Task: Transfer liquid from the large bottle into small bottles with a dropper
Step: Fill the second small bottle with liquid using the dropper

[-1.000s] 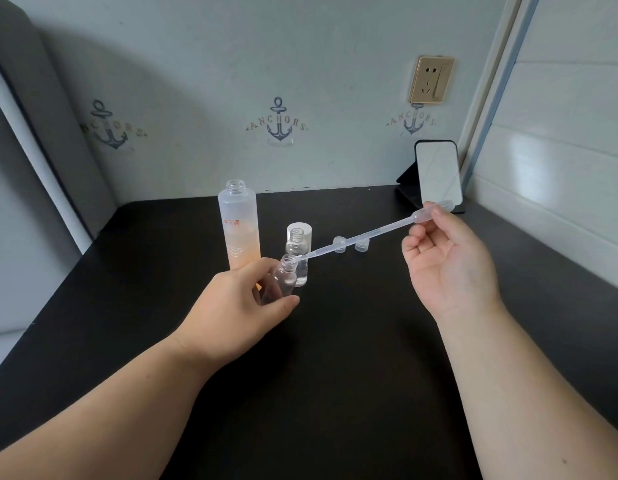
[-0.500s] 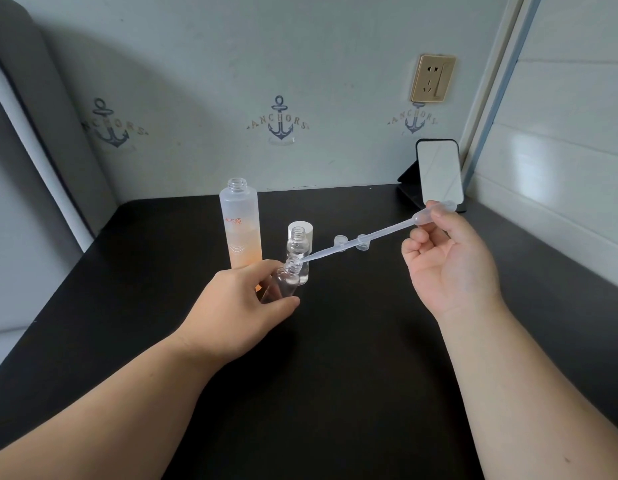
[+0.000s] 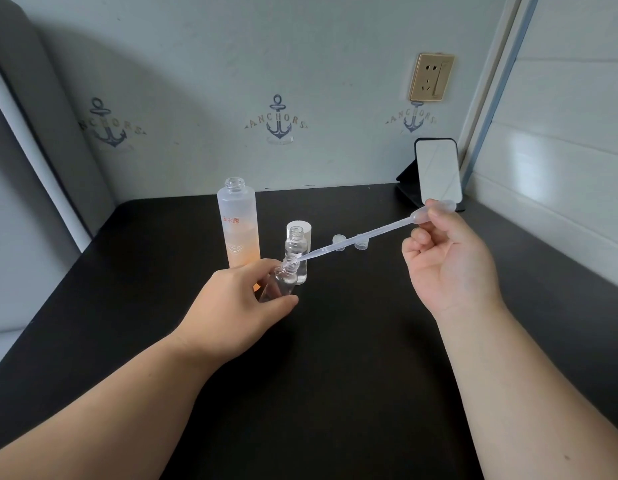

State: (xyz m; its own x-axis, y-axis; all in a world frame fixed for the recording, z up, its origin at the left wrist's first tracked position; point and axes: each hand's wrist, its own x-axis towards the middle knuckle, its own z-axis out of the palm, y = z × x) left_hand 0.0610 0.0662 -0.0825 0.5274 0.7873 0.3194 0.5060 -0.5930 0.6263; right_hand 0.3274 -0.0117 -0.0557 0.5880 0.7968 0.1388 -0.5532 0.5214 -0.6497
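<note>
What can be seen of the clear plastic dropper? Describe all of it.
The clear plastic dropper is a one-piece translucent pipette: a soft bulb at the upper right and a long thin stem that narrows to a tip. It slants down to the left. The right hand pinches the bulb, and the tip sits at the open mouth of the small clear bottle, which the left hand holds tilted. Whether it holds liquid cannot be told.

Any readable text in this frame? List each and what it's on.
"ANCHORS": wallpaper, printed across each anchor emblem: left, middle, right.
Red characters on the large bottle: too blurred to read.
Nothing else carries text.
</note>
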